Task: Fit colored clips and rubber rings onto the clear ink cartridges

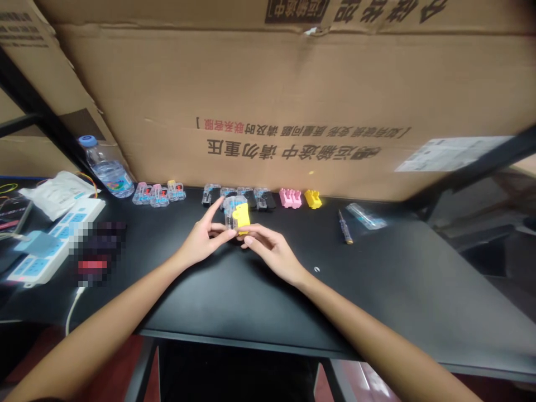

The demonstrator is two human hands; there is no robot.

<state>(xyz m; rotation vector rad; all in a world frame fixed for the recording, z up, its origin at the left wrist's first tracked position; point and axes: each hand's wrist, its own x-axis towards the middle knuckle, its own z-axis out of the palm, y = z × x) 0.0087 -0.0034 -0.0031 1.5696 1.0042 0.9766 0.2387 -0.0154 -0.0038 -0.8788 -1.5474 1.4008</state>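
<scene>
My left hand (203,237) pinches a clear plastic housing (230,212) with bluish parts inside, held up above the black table. Fingers of my right hand (272,251) close on a yellow plastic piece (242,216), which sits against the housing's right side. Whether the two are joined I cannot tell. Just behind my hands stands a row of several clear housings with black parts (262,198). To their right are pink plastic pieces (290,197) and another yellow piece (313,199). Three clear assemblies with red and blue parts (159,194) stand to the left.
A large cardboard box (268,84) walls off the back. At left are a water bottle (111,170), a white bag (62,192) and a power strip (62,234) beside a pixelated dark object (100,248). A screwdriver (345,227) and clear packet (365,216) lie right.
</scene>
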